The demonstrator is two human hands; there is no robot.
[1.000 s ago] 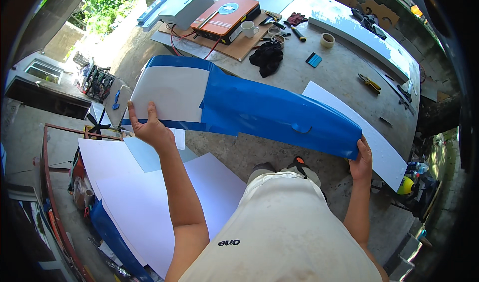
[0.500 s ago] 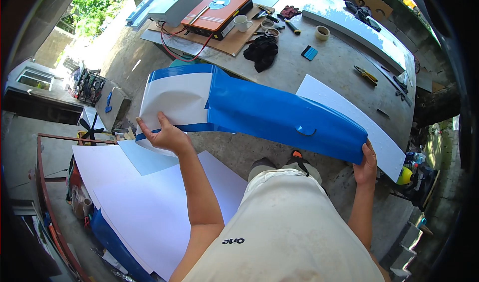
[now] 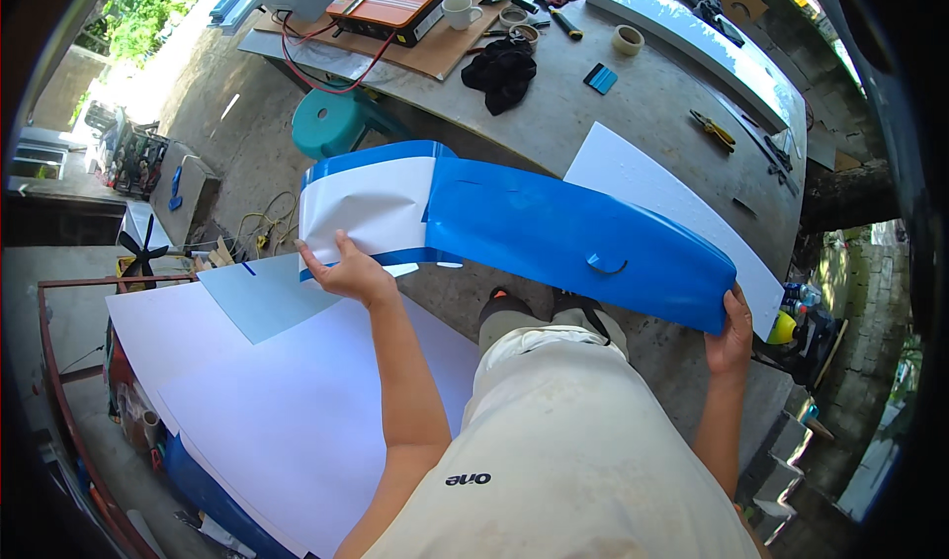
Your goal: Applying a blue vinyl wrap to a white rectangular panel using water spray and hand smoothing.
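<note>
A long, glossy blue vinyl-like sheet (image 3: 563, 228) stretches between my two hands in front of my body. Its left end shows a white, slightly creased face (image 3: 371, 203) with blue borders, and that end curls over. My left hand (image 3: 351, 267) grips the lower edge of this white end, thumb and a finger spread over it, the others hidden behind. At the far right end, my right hand (image 3: 732, 330) pinches the blue edge, with part of its fingers out of sight. A small dark curved mark or slit shows on the blue near the right.
The grey table (image 3: 652, 94) holds a long white curved panel (image 3: 633, 164), pliers (image 3: 712, 129), a blue squeegee (image 3: 600, 79), tape (image 3: 628, 39), a black cloth (image 3: 500, 73), a mug (image 3: 460, 11) and an orange-topped machine (image 3: 405, 0). A teal stool (image 3: 331, 124) and large white sheets (image 3: 277, 391) stand nearby.
My view has shifted and my feet have changed place, as in a step. The teal stool now shows fully beyond the sheet's left end. Both hands keep their hold on the blue sheet.
</note>
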